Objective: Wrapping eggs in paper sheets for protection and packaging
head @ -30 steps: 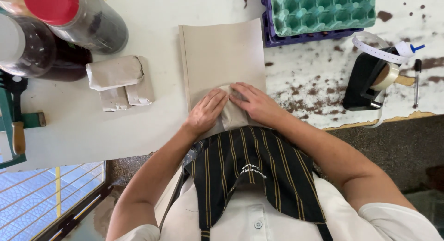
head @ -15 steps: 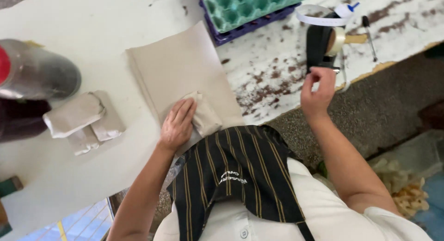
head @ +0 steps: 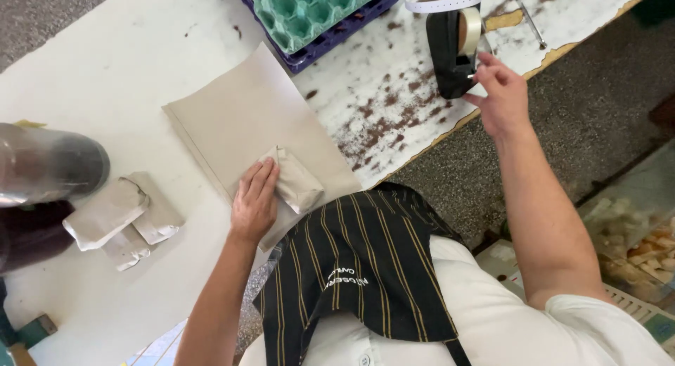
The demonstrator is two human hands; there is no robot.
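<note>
The left hand [head: 254,201] lies flat, fingers together and stretched out, pressing down on a small folded paper packet [head: 295,183] that sits on the near corner of a stack of tan paper sheets [head: 246,116] on the white counter [head: 119,71]. What the packet holds is hidden by its wrapping. The right hand [head: 500,92] reaches out to the black tape dispenser [head: 450,49] at the counter's edge, fingertips pinched at the front of it where the tape comes off; whether a strip is between them I cannot tell. A roll of pale tape [head: 470,28] sits in the dispenser. Beyond the paper stack a green egg tray [head: 309,7] rests on top of a purple tray [head: 337,35], its cups showing nothing in them. The counter between the trays and the dispenser is flecked with brown chipped patches. To the left, well apart from the stack, lie two more wrapped paper packets [head: 123,215] touching each other, and just beside them a large clear jar [head: 49,165] lying near the counter's left edge, its contents too blurred to make out
</note>
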